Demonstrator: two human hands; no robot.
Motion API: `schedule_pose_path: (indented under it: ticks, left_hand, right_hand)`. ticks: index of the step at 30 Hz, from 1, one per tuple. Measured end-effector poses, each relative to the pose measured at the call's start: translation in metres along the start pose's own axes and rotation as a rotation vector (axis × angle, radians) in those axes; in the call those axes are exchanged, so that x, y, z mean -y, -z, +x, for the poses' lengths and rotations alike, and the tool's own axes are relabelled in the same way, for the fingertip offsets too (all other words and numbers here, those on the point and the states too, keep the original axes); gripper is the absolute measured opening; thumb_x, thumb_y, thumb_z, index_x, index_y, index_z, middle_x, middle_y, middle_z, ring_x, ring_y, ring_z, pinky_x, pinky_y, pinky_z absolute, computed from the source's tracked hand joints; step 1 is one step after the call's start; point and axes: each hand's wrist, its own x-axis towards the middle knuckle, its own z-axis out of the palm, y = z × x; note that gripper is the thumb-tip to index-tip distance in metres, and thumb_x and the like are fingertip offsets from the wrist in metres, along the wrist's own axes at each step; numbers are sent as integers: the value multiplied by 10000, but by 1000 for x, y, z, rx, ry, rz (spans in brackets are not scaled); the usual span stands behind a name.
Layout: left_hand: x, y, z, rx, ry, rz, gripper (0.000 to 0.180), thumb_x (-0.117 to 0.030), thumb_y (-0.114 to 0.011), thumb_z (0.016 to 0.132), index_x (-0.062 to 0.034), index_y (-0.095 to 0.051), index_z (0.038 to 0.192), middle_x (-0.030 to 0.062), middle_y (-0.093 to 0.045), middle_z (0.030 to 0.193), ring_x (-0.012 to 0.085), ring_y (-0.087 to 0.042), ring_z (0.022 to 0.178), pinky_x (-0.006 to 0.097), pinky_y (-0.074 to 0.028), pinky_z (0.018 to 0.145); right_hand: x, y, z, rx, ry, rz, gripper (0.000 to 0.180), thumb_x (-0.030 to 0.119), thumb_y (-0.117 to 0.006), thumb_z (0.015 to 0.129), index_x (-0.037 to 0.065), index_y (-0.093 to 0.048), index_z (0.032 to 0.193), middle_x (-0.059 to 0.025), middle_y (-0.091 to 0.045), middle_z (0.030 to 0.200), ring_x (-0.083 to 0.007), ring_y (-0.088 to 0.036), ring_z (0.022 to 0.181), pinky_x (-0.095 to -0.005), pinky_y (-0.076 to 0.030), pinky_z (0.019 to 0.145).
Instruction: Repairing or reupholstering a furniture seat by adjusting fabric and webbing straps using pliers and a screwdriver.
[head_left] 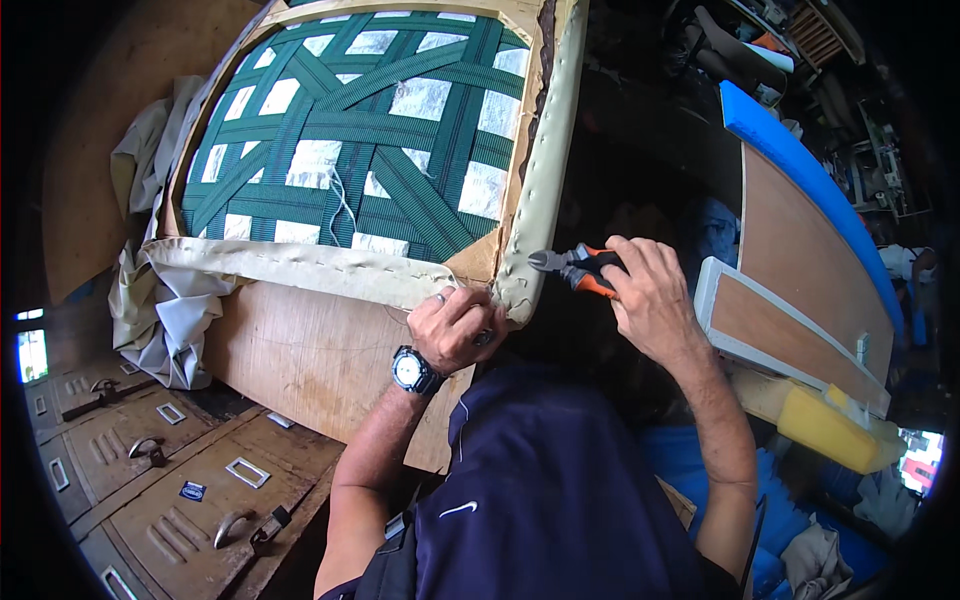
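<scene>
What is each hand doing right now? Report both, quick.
Left hand: closed, gripping the corner of the seat frame where the beige fabric wraps it.
Right hand: closed around orange-handled pliers, tips pointing at that corner.

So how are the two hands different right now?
The left hand wears a ring and has a watch on its wrist; the right hand shows neither. The left hand grips the corner of the padded seat frame; the right hand holds orange-handled pliers, tip pointing at that frame's edge. Both hands are bare and closed around something.
</scene>
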Motion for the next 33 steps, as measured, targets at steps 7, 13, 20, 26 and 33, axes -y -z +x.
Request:
schedule_pose_path:
  ticks: [7,13,20,26,33]
  left_hand:
    - [1,1,0,7,3,0,235,-80,-848,733,-123,-618,750,20,-691,862,175,-634,588,299,-462,473]
    - [0,0,1,9,12,-27,227,-72,-847,723,-120,-626,749,21,-683,849,174,-634,585,297,-461,469]
    - [1,-2,4,-1,10,-43,233,-71,-829,724,-118,-601,732,16,-667,838,171,-614,568,292,-463,470]
    - [0,-3,5,-15,10,-43,250,-66,-818,714,-121,-574,716,11,-646,821,167,-592,557,289,-449,471]
    - [2,0,2,19,-3,-44,201,-58,-820,727,-107,-628,765,28,-677,849,180,-643,595,302,-488,484]
  right_hand:
    - [25,2,6,72,2,-48,264,7,-754,750,-19,-714,1009,-160,-582,1315,-322,-564,1189,-469,-451,1041]
    - [49,30,22,213,60,-248,150,99,-726,859,-21,-746,947,-192,-645,1184,-267,-592,990,-423,-484,870]
    - [51,39,35,464,3,-156,157,111,-721,877,-41,-709,913,-164,-609,1035,-290,-615,972,-428,-510,886]
    - [28,-7,7,330,-91,198,206,136,-772,878,-45,-701,944,-166,-611,1001,-303,-653,882,-425,-553,798]
    - [39,-57,-13,543,-506,1464,310,275,-753,952,-22,-678,995,-80,-702,856,-199,-689,778,-338,-549,743]
